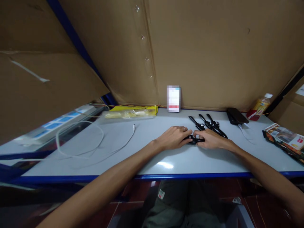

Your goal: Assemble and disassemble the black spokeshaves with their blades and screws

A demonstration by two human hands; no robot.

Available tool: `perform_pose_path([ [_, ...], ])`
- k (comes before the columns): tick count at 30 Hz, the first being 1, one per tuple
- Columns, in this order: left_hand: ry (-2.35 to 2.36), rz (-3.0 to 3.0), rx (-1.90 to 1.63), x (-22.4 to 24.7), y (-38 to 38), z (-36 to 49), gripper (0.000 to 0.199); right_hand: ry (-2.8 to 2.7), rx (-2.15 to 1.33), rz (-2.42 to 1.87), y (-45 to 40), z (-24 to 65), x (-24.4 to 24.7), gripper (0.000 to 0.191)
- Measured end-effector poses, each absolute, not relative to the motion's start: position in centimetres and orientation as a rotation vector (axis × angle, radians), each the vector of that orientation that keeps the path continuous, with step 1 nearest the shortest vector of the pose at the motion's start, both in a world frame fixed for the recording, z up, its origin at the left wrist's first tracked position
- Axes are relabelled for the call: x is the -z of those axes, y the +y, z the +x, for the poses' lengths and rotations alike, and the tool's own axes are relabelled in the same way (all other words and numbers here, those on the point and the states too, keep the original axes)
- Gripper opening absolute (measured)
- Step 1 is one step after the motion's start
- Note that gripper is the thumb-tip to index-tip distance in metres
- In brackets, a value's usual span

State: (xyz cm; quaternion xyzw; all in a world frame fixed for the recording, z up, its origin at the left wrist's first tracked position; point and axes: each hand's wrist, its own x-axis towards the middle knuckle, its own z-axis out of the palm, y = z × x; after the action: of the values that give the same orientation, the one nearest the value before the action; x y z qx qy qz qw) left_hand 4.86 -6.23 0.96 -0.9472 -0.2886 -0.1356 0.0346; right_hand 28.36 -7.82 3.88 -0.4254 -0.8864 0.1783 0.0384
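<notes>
A glossy black tool (pixel 195 140) sits in your grip, lying roughly crosswise before you, its midsection exposed and its ends partly hidden, nearer you than the upright phone (pixel 173 99) and to its right.

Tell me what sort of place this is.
Probably a small workstation, perhaps in a workshop: cardboard panels stand around the white tabletop, and a few similar black tools lie close together on it.
</notes>
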Motion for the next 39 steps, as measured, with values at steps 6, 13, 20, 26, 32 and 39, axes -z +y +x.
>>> perform_pose_path([
  [6, -0.910, -2.896, 0.321, -0.9, -6.0, 4.9, 0.034, -2.777, -0.205, -1.269, -8.5, 28.4, -3.8, 0.026],
  [13, -0.900, -2.889, 0.325, -1.1, -6.2, 5.0, 0.037, -2.811, -0.177, -1.201, -8.5, 28.5, -3.7, 0.017],
  [20, -0.859, -2.907, 0.213, -2.2, -6.8, 4.7, 0.038, -2.774, -0.233, -1.231, -7.9, 28.9, -3.6, 0.016],
  [26, -0.850, -2.925, 0.183, -2.8, -6.9, 3.7, 0.037, -2.754, -0.159, -1.237, -7.8, 28.9, -3.4, 0.013],
  [32, -0.836, -2.924, 0.178, -2.5, -7.0, 4.1, 0.043, -2.748, -0.083, -1.126, -7.2, 29.4, -2.5, 0.015],
  [39, -0.850, -2.866, 0.062, -2.2, -7.3, 4.9, 0.042, -2.752, -0.143, -1.034, -6.3, 29.8, -2.2, 0.014],
])
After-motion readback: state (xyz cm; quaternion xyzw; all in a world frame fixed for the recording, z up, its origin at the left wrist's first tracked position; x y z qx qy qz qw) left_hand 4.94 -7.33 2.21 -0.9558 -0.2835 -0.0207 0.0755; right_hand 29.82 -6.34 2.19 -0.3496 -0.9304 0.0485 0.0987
